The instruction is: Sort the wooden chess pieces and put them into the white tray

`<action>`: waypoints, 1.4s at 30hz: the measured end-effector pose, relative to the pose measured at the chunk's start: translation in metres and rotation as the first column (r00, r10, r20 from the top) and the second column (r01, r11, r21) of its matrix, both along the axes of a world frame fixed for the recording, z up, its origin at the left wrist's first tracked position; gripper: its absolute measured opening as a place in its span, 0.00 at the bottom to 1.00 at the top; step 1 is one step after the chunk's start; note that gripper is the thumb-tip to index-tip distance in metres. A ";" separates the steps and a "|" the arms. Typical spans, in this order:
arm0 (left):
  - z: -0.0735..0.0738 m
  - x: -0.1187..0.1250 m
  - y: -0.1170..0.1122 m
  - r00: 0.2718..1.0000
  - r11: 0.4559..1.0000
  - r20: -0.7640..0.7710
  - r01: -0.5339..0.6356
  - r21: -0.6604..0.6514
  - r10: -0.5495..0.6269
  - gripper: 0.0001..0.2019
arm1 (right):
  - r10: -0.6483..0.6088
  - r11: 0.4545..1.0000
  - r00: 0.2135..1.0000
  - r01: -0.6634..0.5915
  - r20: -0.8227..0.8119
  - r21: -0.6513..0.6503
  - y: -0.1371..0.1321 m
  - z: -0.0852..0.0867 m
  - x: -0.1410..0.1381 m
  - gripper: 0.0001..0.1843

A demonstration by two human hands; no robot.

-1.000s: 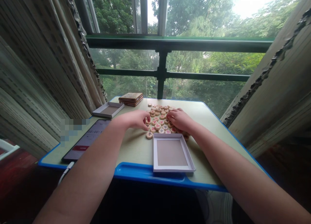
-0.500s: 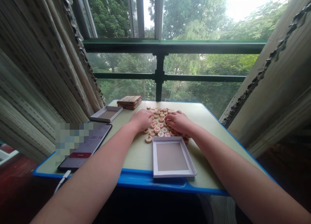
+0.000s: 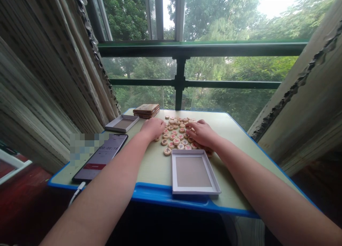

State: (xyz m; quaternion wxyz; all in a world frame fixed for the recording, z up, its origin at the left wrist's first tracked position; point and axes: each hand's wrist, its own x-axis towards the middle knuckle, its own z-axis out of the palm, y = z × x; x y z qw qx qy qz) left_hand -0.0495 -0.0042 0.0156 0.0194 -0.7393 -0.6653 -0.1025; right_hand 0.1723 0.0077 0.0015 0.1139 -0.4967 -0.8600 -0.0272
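Observation:
Several round wooden chess discs [image 3: 176,133] with red and dark marks lie scattered in the middle of the small table [image 3: 152,167]. My left hand [image 3: 153,127] rests palm down on the left side of the cluster, fingers curled over a few discs. On the right side lies my right hand [image 3: 201,132], its fingers spread flat across the discs. Just in front of the pieces sits an empty white box tray [image 3: 194,172], near the table's blue front edge.
A phone [image 3: 100,157] showing a timer lies at the left with a cable at its near end. A second white tray [image 3: 122,123] and a folded wooden board [image 3: 146,110] are at the back left. Window bars stand behind; bamboo blinds hang on both sides.
My left hand has slid forward from the near edge of the cluster onto its left side. My right hand stays on the discs. The head view has shifted a little.

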 end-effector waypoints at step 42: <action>-0.015 -0.015 0.018 0.982 0.982 0.042 -0.181 -0.064 0.183 0.22 | -0.026 0.998 0.999 0.027 0.019 -0.062 -0.005 0.002 0.002 0.27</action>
